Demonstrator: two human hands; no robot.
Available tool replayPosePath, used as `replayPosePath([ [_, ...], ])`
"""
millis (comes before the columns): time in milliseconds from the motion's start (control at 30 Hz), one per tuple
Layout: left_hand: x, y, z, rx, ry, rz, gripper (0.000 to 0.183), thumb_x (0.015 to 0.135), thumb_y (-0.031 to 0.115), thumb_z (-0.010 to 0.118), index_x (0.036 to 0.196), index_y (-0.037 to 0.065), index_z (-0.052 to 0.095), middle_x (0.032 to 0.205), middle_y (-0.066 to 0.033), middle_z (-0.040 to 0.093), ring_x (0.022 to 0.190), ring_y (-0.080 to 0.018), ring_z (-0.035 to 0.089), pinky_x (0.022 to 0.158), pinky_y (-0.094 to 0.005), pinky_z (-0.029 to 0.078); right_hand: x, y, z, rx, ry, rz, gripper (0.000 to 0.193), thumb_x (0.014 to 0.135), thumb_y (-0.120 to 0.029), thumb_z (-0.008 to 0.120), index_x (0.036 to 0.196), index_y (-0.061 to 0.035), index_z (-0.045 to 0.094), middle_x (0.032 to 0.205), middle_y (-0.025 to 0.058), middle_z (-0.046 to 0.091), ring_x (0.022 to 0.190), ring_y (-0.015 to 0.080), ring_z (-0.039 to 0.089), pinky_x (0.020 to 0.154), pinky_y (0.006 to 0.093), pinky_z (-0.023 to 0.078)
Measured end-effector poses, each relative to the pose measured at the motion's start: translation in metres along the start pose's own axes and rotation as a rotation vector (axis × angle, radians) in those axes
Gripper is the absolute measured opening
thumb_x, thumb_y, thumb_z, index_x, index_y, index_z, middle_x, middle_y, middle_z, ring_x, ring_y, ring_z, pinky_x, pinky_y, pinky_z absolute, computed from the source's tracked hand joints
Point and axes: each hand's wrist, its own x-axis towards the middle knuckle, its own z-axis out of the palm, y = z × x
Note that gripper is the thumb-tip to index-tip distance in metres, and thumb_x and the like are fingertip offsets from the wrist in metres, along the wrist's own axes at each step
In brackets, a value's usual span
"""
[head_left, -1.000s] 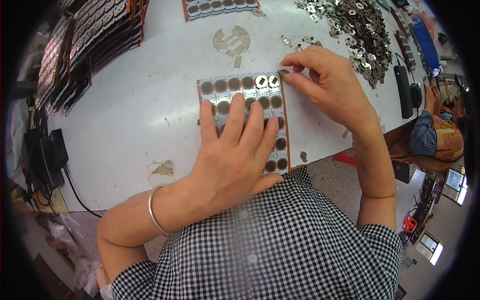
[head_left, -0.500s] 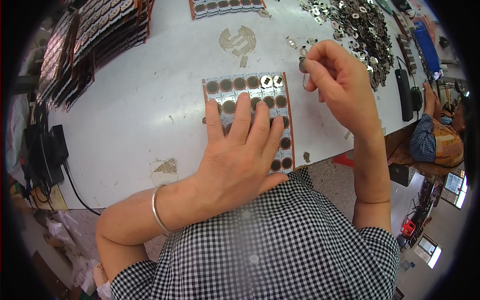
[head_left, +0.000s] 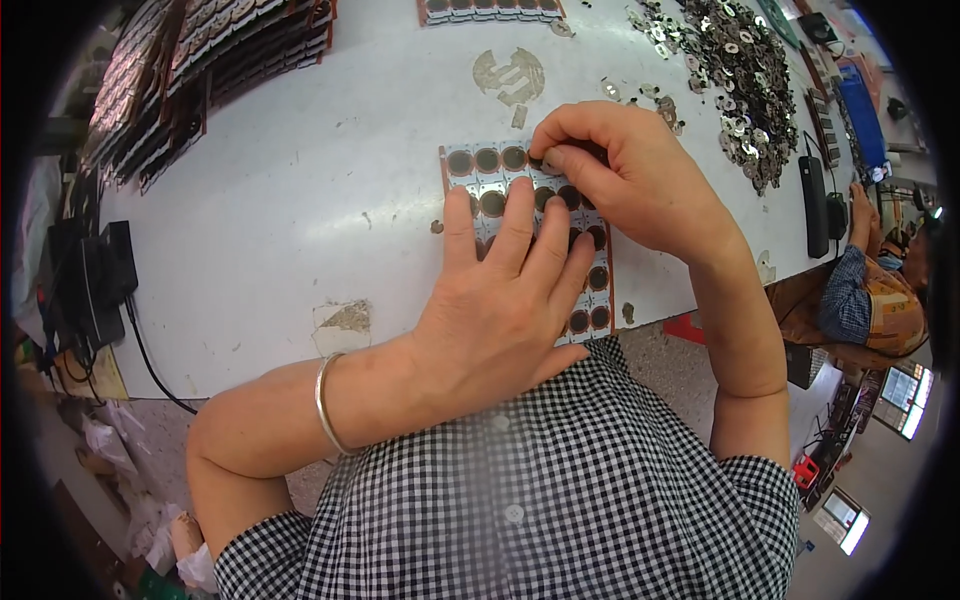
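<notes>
Centrally, a flat panel [head_left: 611, 290] with an orange-brown edge and rows of dark round discs [head_left: 487, 160] lies on the white table [head_left: 250, 230], directly beneath the left hand. The left hand [head_left: 505, 305] is spread palm down, its fingers fanned across the middle rows; this posture presumably keeps the panel from sliding while leaving the far row uncovered. The right hand [head_left: 625, 175] comes in over the panel's far right corner, just beyond the left fingertips. Its thumb and forefinger are brought together, apparently pinching a small grey metal piece [head_left: 547, 167], mostly hidden by the fingers; a fingertip grip of this kind suits so small an object. Whether the piece touches the panel cannot be told.

Beyond the right hand, and near it, lie a few loose metal pieces [head_left: 665, 105]. Farther out to its right rises a heap of similar pieces [head_left: 745, 90], probably set on that side for easy reach. Well beyond the left fingertips, a second panel [head_left: 490, 12] is cut by the view's upper edge; far to the left hand's left stands a tall stack of panels [head_left: 240, 50], likely piled to save table space. A black bar-shaped device [head_left: 814, 205] lies outward of the right forearm.
</notes>
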Motion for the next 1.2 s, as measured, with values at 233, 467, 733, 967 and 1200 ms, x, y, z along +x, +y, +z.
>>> replayPosePath([
  [233,0.000,0.001,0.002,0.010,0.013,0.000,0.086,0.070,0.060,0.079,0.136,0.007,0.064,0.143,-0.0222,0.051,0.136,-0.0457,0.045,0.106,-0.0743,0.029,0.003,0.007,0.012,-0.088,0.081,-0.184,0.015,0.093,0.001,0.062,0.106,0.0015,0.069,0.084,0.0087,0.068,0.069,0.0139,0.060,0.065,0.0289,0.051],
  [467,-0.001,0.001,0.002,0.018,0.017,0.004,0.085,0.069,0.059,0.080,0.135,0.008,0.065,0.143,-0.0218,0.050,0.134,-0.0446,0.045,0.105,-0.0743,0.030,0.002,0.006,0.023,-0.106,0.236,-0.228,0.021,0.091,0.000,0.068,0.111,-0.0021,0.070,0.091,0.0088,0.069,0.067,0.0142,0.062,0.064,0.0279,0.052],
  [733,-0.001,0.001,0.004,0.024,0.035,0.006,0.082,0.066,0.057,0.082,0.130,0.007,0.067,0.140,-0.0204,0.052,0.136,-0.0454,0.045,0.107,-0.0763,0.030,-0.021,0.021,0.030,-0.221,0.372,-0.226,0.024,0.083,-0.007,0.081,0.106,-0.0012,0.076,0.100,0.0102,0.069,0.079,0.0195,0.068,0.069,0.0305,0.056],
  [967,-0.002,0.003,0.008,0.016,0.074,0.005,0.081,0.065,0.057,0.083,0.126,0.006,0.069,0.138,-0.0214,0.053,0.136,-0.0460,0.045,0.108,-0.0773,0.029,-0.021,0.024,0.038,-0.349,0.445,-0.337,0.024,0.083,-0.006,0.082,0.106,-0.0008,0.077,0.100,0.0104,0.068,0.080,0.0194,0.068,0.069,0.0301,0.056],
  [1200,-0.002,0.002,0.007,-0.001,0.090,0.017,0.079,0.062,0.056,0.085,0.122,0.005,0.070,0.135,-0.0223,0.055,0.133,-0.0459,0.048,0.106,-0.0760,0.032,-0.022,0.022,0.042,-0.180,0.450,-0.225,0.023,0.084,-0.004,0.080,0.106,-0.0011,0.077,0.101,0.0091,0.068,0.082,0.0188,0.067,0.070,0.0281,0.055],
])
